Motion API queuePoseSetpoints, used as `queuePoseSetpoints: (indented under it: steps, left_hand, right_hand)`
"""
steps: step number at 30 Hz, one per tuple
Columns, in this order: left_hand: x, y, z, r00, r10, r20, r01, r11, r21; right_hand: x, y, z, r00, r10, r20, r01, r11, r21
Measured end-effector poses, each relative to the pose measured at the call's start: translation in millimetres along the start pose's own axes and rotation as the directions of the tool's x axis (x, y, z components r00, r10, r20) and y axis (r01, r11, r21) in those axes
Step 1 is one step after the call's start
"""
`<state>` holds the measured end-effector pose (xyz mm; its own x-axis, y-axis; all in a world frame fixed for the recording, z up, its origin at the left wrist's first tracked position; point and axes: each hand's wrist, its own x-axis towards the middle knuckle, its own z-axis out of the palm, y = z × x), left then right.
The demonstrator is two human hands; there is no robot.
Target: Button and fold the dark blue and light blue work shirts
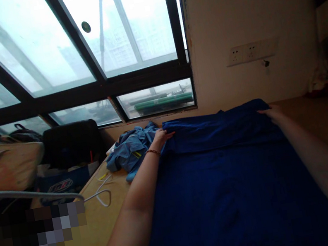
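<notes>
A large dark blue cloth (225,188) lies spread over the table, its far part folded over into a band. My left hand (162,136) is closed on the left far corner of that band, fingers over the fabric and a beaded bracelet on the wrist. At the far right corner, my right hand (271,112) pinches the cloth's edge. Both arms reach forward along the cloth's sides. Just left of my left hand lies a crumpled lighter blue garment (133,147) with a small yellow-green strip on it.
A white cable (103,194) rests on the wooden tabletop (106,227) at left. Beyond it stand a tan box-like bag (7,166), a black case (71,140) and a dark blue bag (56,185). A window and a wall with sockets (251,51) bound the far side.
</notes>
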<state>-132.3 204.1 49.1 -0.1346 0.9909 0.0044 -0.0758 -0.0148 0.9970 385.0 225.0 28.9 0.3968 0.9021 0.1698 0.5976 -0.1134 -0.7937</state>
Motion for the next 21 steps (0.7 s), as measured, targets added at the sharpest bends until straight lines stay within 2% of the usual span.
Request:
queuePoseSetpoints:
  steps: [3,6,9,11,14,16,18,20,21]
  left_hand:
    - [17,32,23.1,0.99,0.133,-0.037,-0.135,0.988,-0.076]
    - [29,66,36.1,0.938,0.329,-0.107,-0.343,0.924,-0.172]
    - [26,88,32.1,0.866,0.494,-0.072,-0.495,0.83,-0.258]
    - [14,88,19.8,0.865,0.503,0.007,-0.483,0.835,-0.262]
    - [-23,64,-9.8,0.91,0.403,0.098,-0.377,0.902,-0.212]
    - [-57,36,-34.5,0.943,0.298,0.15,-0.274,0.948,-0.161]
    - [-93,7,-60.1,0.965,0.164,0.204,-0.149,0.985,-0.09]
    - [-123,-18,-82.4,0.964,-0.008,0.265,-0.001,0.999,0.037]
    - [-136,-26,-90.9,0.953,-0.114,0.279,0.072,0.985,0.157]
  right_hand:
    - [14,-36,-18,0.976,-0.041,-0.214,0.087,0.974,0.21]
    - [24,-74,-42,0.916,-0.128,-0.379,0.275,0.889,0.366]
    - [23,-99,-65,0.9,-0.233,-0.368,0.396,0.789,0.47]
    - [10,-101,-75,0.916,-0.276,-0.291,0.396,0.739,0.545]
    - [-28,-70,-80,0.972,-0.209,-0.11,0.235,0.806,0.543]
    - [-65,-27,-78,0.995,-0.1,-0.019,0.096,0.864,0.494]
    - [-104,25,-73,0.998,-0.031,0.06,0.002,0.899,0.437]
    - [-138,72,-69,0.977,0.041,0.211,-0.078,0.982,0.172]
    - [-152,89,-67,0.971,0.05,0.234,-0.059,0.998,0.031]
